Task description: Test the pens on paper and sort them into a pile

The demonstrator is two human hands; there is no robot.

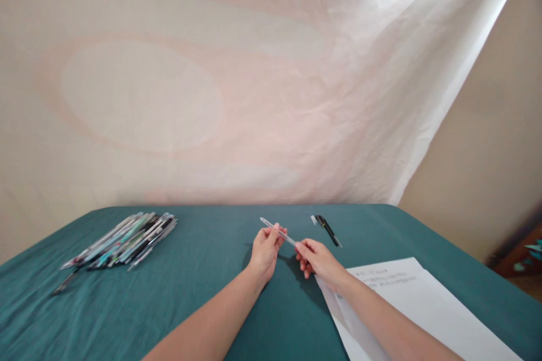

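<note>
A slim, clear-barrelled pen [289, 238] slants between my two hands above the middle of the table. My left hand [267, 248] pinches it partway along, and its far end sticks out up and to the left. At the lower right end, the fingertips of my right hand [314, 258] are closed on the same pen. Beyond my right hand lie a black pen [327, 230] and a small whitish cap-like piece [313, 219]. Sheets of white paper [423, 304] with lines of handwriting rest under my right forearm.
A heap of many pens [127, 240] lies at the left of the table, with one dark pen [65, 283] poking out toward the near side. A green cloth [203, 293] covers the table. Behind it hangs a pale curtain [254, 96].
</note>
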